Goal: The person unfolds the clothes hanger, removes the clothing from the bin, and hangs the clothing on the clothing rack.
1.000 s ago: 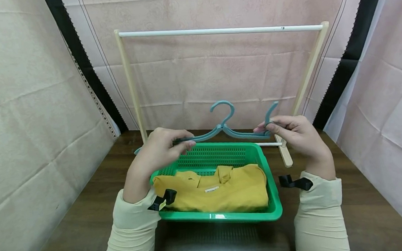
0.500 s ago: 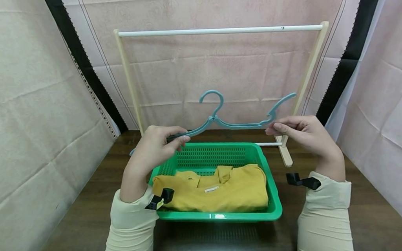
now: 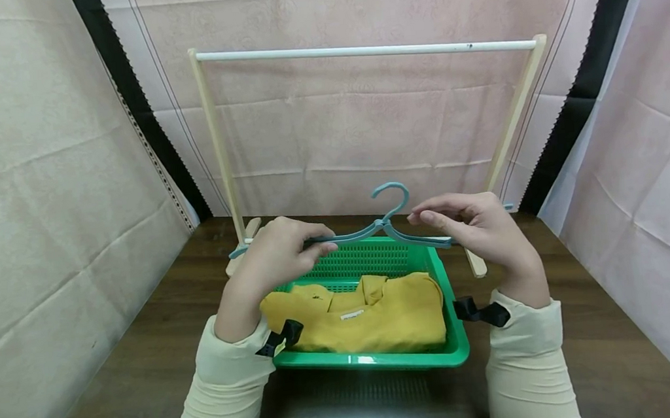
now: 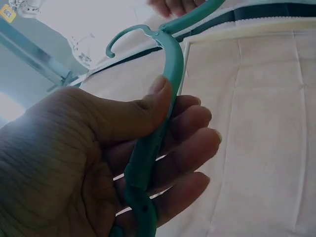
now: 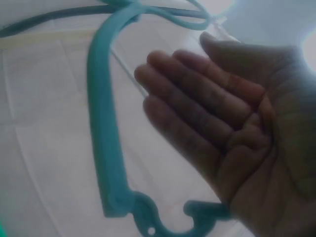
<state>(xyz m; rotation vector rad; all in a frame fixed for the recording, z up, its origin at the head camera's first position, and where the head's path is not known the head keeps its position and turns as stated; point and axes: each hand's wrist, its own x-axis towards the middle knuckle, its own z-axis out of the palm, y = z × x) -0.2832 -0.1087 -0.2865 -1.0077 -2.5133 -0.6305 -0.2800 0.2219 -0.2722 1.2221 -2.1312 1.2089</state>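
Note:
A blue-green hanger [image 3: 355,235] is held roughly level above the back of a green basket [image 3: 458,350] with a folded yellow shirt [image 3: 373,324] in it. My left hand [image 3: 282,252] pinches the hanger's left arm between thumb and fingers; the left wrist view shows the thumb [image 4: 148,108] on the hanger [image 4: 170,54]. My right hand [image 3: 475,227] is beside the hanger's right arm. In the right wrist view a gap shows between the extended fingers of that hand [image 5: 217,103] and the hanger [image 5: 103,123].
Behind the basket stands a rack with a white top bar [image 3: 358,51] and pale wooden posts [image 3: 513,116]. Its feet rest on the dark wooden table [image 3: 605,345]. Light fabric walls [image 3: 44,192] surround the table on the left, back and right.
The hanger has dropped lower and shifted right, its hook now nearer my right hand. My right hand has released its right arm and moved inward. My left hand has moved slightly right.

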